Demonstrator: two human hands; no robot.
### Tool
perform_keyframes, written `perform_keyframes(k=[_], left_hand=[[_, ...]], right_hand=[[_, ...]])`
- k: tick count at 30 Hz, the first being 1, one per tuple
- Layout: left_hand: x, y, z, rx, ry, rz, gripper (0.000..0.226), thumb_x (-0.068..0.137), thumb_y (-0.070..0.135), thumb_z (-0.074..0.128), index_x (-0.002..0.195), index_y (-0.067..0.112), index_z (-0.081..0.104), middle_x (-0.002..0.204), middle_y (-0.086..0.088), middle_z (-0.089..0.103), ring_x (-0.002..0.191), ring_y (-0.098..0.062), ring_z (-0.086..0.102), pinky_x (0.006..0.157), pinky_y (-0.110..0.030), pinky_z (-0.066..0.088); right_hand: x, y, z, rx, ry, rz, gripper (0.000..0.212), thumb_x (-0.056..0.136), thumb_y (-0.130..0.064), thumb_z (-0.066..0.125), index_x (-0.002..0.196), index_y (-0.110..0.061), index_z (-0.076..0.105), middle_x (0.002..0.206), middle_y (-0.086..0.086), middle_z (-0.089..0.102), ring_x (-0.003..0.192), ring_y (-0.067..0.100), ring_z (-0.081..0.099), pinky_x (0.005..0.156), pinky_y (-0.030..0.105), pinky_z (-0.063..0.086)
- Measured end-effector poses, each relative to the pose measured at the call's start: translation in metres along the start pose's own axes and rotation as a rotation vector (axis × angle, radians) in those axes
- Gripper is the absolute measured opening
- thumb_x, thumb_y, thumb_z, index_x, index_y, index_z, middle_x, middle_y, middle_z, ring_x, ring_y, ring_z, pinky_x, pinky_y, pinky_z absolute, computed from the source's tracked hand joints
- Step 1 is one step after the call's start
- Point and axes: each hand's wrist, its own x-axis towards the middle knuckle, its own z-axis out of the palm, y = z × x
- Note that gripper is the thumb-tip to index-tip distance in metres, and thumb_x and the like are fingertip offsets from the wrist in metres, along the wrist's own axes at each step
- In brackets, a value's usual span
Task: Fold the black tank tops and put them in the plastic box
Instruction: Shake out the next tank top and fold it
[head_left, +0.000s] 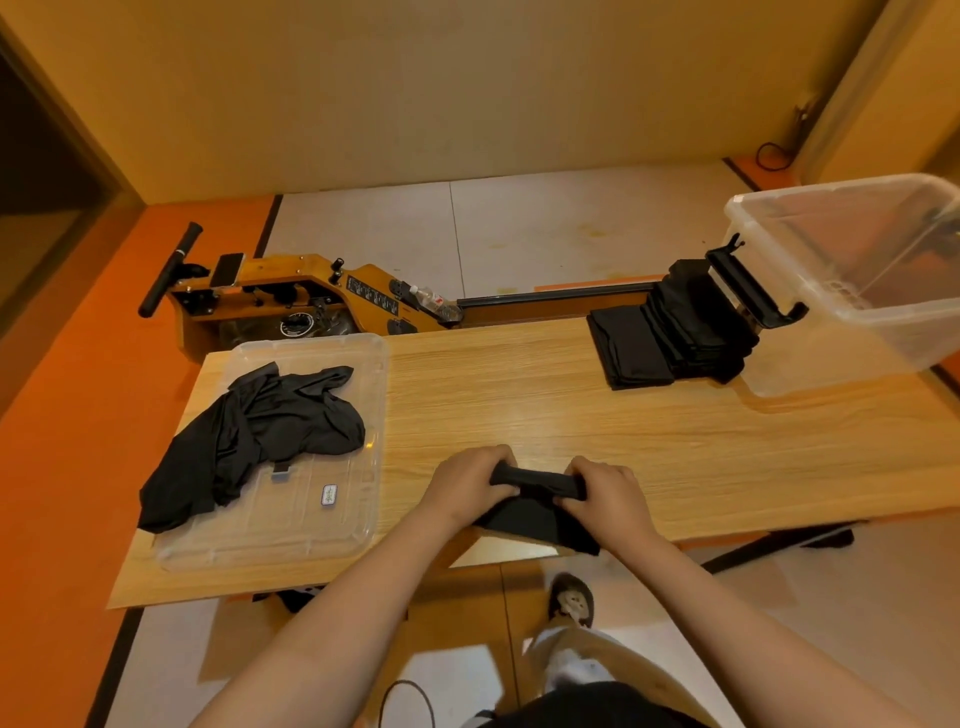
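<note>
Room: yellow walls, orange-bordered floor, wooden rowing machine (311, 291) behind a light wood-grain table (519, 395).
Near table edge, centre: one black tank top (540, 519), partly rolled, its lower part hanging over the edge. Left hand (467, 486) and right hand (605, 493) each grip an end of the roll, fingers curled round it.
Left: clear plastic lid (291, 535) bearing crumpled black tank tops (260, 431).
Far right: stack of folded tank tops (670, 332), just beside the tilted clear plastic box (831, 332).
</note>
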Motion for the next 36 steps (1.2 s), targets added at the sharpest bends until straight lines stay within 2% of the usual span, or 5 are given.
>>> perform_keyframes(k=[9, 14, 22, 30, 36], left_hand=[[0.063, 0.017, -0.026, 0.176, 0.419, 0.077, 0.024, 0.075, 0.000, 0.065, 0.090, 0.017, 0.056, 0.093, 0.002, 0.055, 0.093, -0.017, 0.046, 0.073, -0.025, 0.031], [0.041, -0.011, 0.031, 0.321, 0.086, -0.001, 0.037, 0.089, 0.035, 0.058, 0.123, 0.022, 0.052, 0.126, 0.004, 0.051, 0.120, -0.015, 0.043, 0.104, -0.026, 0.026], [0.053, 0.000, 0.047, 0.387, 0.059, -0.032, 0.055, 0.091, 0.039, 0.039, 0.138, 0.013, 0.051, 0.144, -0.002, 0.050, 0.135, -0.018, 0.043, 0.115, -0.037, 0.024], [0.050, -0.021, 0.056, 0.249, -0.051, -0.105, 0.057, 0.101, 0.048, 0.015, 0.153, 0.025, 0.021, 0.161, 0.009, 0.007, 0.147, -0.005, -0.007, 0.119, -0.031, -0.004], [0.069, -0.021, 0.045, 0.032, 0.269, -0.512, 0.064, 0.096, 0.045, 0.049, 0.149, 0.016, 0.028, 0.148, -0.002, 0.039, 0.137, -0.017, 0.031, 0.113, -0.032, 0.026]], right_hand=[[0.061, 0.005, -0.033, -0.132, 0.230, -0.208, 0.034, 0.064, -0.003, 0.075, 0.093, -0.017, 0.064, 0.090, 0.000, 0.063, 0.086, 0.023, 0.058, 0.079, 0.036, 0.045], [0.033, 0.029, 0.016, -0.185, -0.016, -0.204, 0.036, 0.062, -0.029, 0.081, 0.097, -0.024, 0.072, 0.102, -0.004, 0.067, 0.099, 0.018, 0.063, 0.094, 0.035, 0.046], [0.077, 0.033, 0.026, -0.152, -0.049, -0.288, 0.051, 0.090, -0.041, 0.042, 0.133, -0.016, 0.056, 0.142, 0.004, 0.050, 0.133, 0.025, 0.041, 0.114, 0.037, 0.020], [0.080, 0.065, 0.044, -0.201, -0.217, -0.290, 0.053, 0.101, -0.051, 0.015, 0.146, -0.030, 0.034, 0.151, -0.004, 0.037, 0.140, 0.020, 0.031, 0.112, 0.041, 0.013], [0.099, 0.073, 0.026, -0.051, -0.095, -0.122, 0.049, 0.093, -0.042, 0.051, 0.136, -0.018, 0.048, 0.132, 0.000, 0.053, 0.124, 0.020, 0.046, 0.109, 0.036, 0.027]])
